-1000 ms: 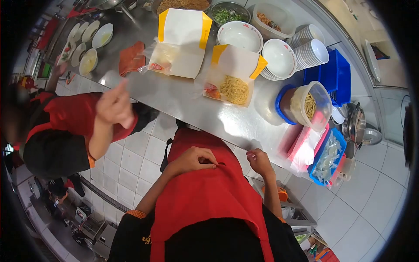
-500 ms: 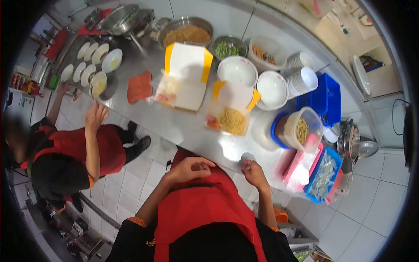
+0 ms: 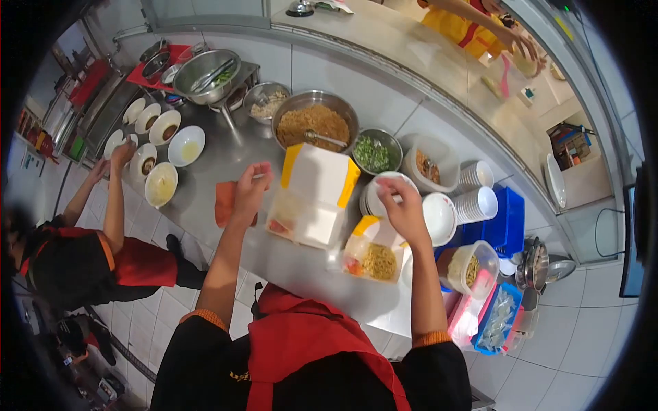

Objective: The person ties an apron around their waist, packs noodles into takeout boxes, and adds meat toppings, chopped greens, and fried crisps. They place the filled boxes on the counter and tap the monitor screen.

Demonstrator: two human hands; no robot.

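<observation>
My left hand (image 3: 252, 193) is raised above the steel table, fingers loosely bent and apart, with nothing visible in it. It is beside a small reddish-brown sheet (image 3: 225, 203) and left of the larger yellow-and-white takeaway box (image 3: 321, 177). That box has its lid up and holds a clear packet (image 3: 282, 211) with pale and red contents. My right hand (image 3: 403, 205) hovers over the stacked white bowls (image 3: 371, 198), thumb and fingers apart. Below it is a smaller open takeaway box (image 3: 368, 227) with noodles (image 3: 379, 262) and red packets (image 3: 354, 266).
Along the back stand a bowl of brown crumbly food (image 3: 312, 116), chopped greens (image 3: 372, 152) and a plastic tub (image 3: 432, 163). Stacked cups (image 3: 485, 203), blue bins (image 3: 508, 218) and a packet basket (image 3: 499, 322) are right. A co-worker (image 3: 113, 240) handles small bowls (image 3: 159, 183) at left.
Both my hands have risen from near my apron and reached forward over the table. The view has shifted, and a person in yellow now shows beyond the counter. The co-worker's hands moved among the bowls.
</observation>
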